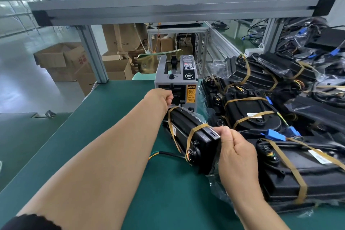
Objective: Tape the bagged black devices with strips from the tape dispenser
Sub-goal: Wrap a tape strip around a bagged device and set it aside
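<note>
The bagged device (192,136) being worked on lies on the green desk (112,117), just in front of the tape dispenser (175,78), with its near end lifted a little. The right hand (235,153) holds that end, its fingers (226,132) and thumb pinching the device's edge through the clear bag. Two tan tape strips already wrap the device, one near the held end (196,129) and one at the far end (170,117). A short cable with coloured wires (164,153) trails from it across the desk.

The left hand (161,97) is stretched out to the dispenser's outlet with its fingers (169,97) curled in at the slot. Whether they already pinch a strip cannot be told, because the hand covers the outlet.

The step in hand looks like fetching a strip for this device. The next move probably calls for pulling the strip free without letting it fold on itself. It would then go over the bag while the right hand keeps the device steady.

By count there is one dispenser, one device in hand, and two strips on that device. A heap of taped devices (250,115) lies to the right, where at least five show clearly. The farther ones are lost among bags and cables. At least one blue plug (276,135) lies among them.
</note>
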A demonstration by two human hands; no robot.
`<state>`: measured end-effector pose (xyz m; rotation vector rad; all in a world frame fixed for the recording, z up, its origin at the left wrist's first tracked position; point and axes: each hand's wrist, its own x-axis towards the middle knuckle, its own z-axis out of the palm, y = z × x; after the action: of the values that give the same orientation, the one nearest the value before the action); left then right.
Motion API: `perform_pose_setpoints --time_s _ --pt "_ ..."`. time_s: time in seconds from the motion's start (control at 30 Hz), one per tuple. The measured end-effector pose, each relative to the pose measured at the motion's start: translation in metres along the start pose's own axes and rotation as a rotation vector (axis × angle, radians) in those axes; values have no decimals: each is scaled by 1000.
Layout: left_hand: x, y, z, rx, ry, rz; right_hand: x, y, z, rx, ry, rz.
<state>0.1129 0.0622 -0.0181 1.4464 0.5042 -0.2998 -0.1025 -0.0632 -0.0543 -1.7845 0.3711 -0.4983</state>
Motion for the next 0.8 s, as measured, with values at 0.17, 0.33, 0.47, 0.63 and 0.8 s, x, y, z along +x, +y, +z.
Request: perform_pose_setpoints --time_s 0.17,0.33,0.47,0.63,0.8 --pt "0 -7 3 -95 -27 70 -1 1 0 -23 -5 -29" --pt "-53 -16 -11 -64 158 377 -1 4 -3 4 -34 -38" --pt "-130 -38 -38 258 -233 643 -2 2 -2 25 -45 -52" --pt "-154 -63 -38 483 -373 568 -1 2 -2 29 -51 -71" --pt "-149 -68 -32 503 -358 542 -2 1 -1 49 -54 -95"
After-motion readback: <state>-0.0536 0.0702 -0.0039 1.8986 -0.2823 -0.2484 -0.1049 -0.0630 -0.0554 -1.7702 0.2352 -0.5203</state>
